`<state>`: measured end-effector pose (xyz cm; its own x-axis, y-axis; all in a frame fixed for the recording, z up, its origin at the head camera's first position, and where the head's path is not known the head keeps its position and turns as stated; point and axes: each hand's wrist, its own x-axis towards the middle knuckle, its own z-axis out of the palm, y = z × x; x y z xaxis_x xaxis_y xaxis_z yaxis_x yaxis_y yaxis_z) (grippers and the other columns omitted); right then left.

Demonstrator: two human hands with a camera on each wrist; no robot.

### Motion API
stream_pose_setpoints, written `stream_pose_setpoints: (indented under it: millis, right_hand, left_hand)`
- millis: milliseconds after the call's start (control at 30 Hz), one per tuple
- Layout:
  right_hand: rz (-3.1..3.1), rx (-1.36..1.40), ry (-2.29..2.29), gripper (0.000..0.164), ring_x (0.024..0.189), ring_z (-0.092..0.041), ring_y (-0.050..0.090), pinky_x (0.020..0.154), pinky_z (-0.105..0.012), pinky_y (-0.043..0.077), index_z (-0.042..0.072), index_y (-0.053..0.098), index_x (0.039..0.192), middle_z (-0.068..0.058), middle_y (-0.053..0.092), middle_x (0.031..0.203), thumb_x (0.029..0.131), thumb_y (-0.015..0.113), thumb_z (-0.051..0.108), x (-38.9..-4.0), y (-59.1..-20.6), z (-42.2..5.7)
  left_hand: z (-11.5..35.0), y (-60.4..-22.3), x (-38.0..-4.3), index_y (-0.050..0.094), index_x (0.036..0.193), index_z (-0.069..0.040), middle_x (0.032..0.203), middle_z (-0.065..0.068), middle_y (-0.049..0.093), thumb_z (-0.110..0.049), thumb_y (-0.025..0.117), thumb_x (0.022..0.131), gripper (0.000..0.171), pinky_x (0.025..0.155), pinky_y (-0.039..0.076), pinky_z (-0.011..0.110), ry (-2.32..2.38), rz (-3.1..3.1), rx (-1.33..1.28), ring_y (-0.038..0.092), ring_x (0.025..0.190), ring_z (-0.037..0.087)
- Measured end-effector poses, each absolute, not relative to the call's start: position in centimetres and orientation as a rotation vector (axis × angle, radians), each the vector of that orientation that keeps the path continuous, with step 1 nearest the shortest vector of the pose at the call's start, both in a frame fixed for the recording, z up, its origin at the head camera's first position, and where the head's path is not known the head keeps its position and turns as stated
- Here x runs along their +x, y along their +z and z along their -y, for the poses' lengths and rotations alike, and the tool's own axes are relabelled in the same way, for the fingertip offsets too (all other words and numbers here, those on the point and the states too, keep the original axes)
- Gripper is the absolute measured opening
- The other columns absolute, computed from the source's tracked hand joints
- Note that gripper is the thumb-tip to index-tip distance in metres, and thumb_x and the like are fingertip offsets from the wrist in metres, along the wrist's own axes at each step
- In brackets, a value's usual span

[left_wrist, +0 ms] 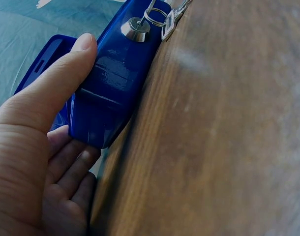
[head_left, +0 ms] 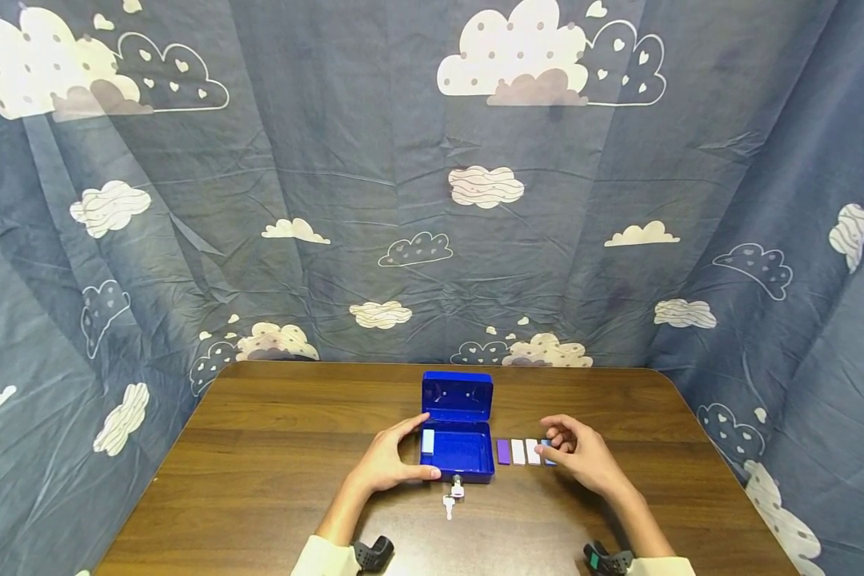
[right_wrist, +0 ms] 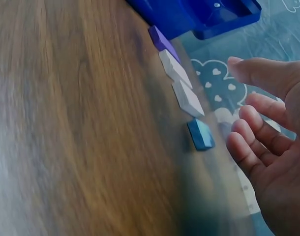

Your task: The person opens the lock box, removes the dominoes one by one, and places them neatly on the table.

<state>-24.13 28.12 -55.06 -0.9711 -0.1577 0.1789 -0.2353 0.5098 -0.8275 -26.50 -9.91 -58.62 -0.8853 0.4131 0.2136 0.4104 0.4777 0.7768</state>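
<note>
Lower centre: my left hand (head_left: 387, 462) grips the blue box (head_left: 464, 454); my right hand (head_left: 583, 456), fingers wide, hovers by a blue block (right_wrist: 201, 135), likely light, stiff; I'd pinch its sides.

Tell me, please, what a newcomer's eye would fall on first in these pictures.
Probably the bright blue box, open on the wooden table, with keys at its front lock. Next would come the row of four small blocks to its right: purple, two white, one blue. Behind the table, white clouds stand out on the grey-blue curtain.
</note>
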Motion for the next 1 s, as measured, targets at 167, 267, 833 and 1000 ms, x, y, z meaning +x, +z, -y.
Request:
stream_pose_setpoints:
  millis: [167, 267, 833, 1000]
  right_hand:
    - [2.616, 0.399, 1.487, 0.048, 0.085, -0.024, 0.061, 0.067, -0.021, 0.054, -0.007, 0.063, 0.123, -0.018, 0.064, 0.101, 0.083, 0.086, 0.008, -24.2, -54.9, -27.2]
    - [2.593, 0.423, 1.492, 0.048, 0.084, -0.023, 0.062, 0.067, -0.021, 0.054, -0.007, 0.064, 0.123, -0.017, 0.065, 0.101, 0.082, 0.086, 0.007, -24.4, -54.9, -26.7]
    - [2.533, 0.546, 1.548, 0.043, 0.085, -0.032, 0.062, 0.070, -0.020, 0.055, -0.005, 0.066, 0.119, -0.027, 0.063, 0.100, 0.082, 0.086, 0.008, -25.2, -54.4, -23.0]
    - [2.515, 0.556, 1.577, 0.040, 0.085, -0.030, 0.063, 0.071, -0.021, 0.056, -0.003, 0.067, 0.117, -0.027, 0.064, 0.100, 0.082, 0.085, 0.006, -25.4, -54.1, -22.1]
  left_hand:
    - [9.9, -58.6, -26.6, 0.050, 0.153, -0.021, 0.150, 0.010, 0.058, -0.048, 0.093, 0.070, 0.098, 0.116, 0.043, 0.055, 1.416, -2.701, 0.763, 0.054, 0.140, 0.029]
    - [9.9, -58.6, -26.6, 0.050, 0.153, -0.021, 0.151, 0.010, 0.058, -0.049, 0.092, 0.070, 0.098, 0.117, 0.043, 0.055, 1.412, -2.703, 0.762, 0.054, 0.140, 0.029]
    - [9.9, -58.9, -26.5, 0.050, 0.154, -0.023, 0.150, 0.010, 0.058, -0.050, 0.092, 0.070, 0.098, 0.116, 0.044, 0.054, 1.401, -2.717, 0.762, 0.055, 0.139, 0.029]
    - [9.9, -58.8, -26.6, 0.050, 0.153, -0.022, 0.151, 0.010, 0.058, -0.050, 0.093, 0.070, 0.098, 0.117, 0.043, 0.055, 1.412, -2.705, 0.757, 0.054, 0.140, 0.029]
